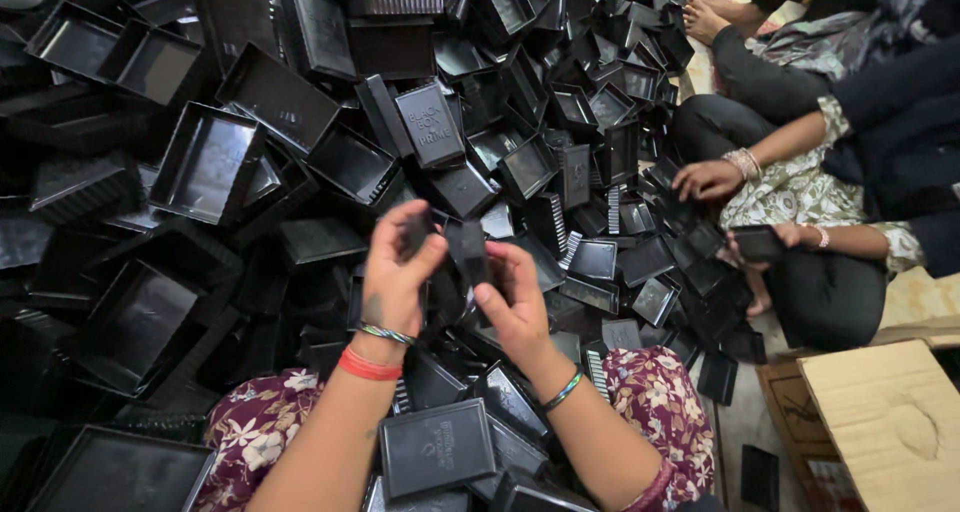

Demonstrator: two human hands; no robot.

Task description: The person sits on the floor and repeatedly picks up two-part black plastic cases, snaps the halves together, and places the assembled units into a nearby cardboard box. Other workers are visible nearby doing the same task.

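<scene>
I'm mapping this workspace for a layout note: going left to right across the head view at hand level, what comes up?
Heap of black trays → left hand → right hand → a co-worker's hand → cardboard box.

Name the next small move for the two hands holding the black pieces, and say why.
Probably bring the two pieces together. The left hand grips one small black piece and the right hand holds another black piece right beside it, raised above the pile of black trays, with only a narrow gap between them.
</scene>
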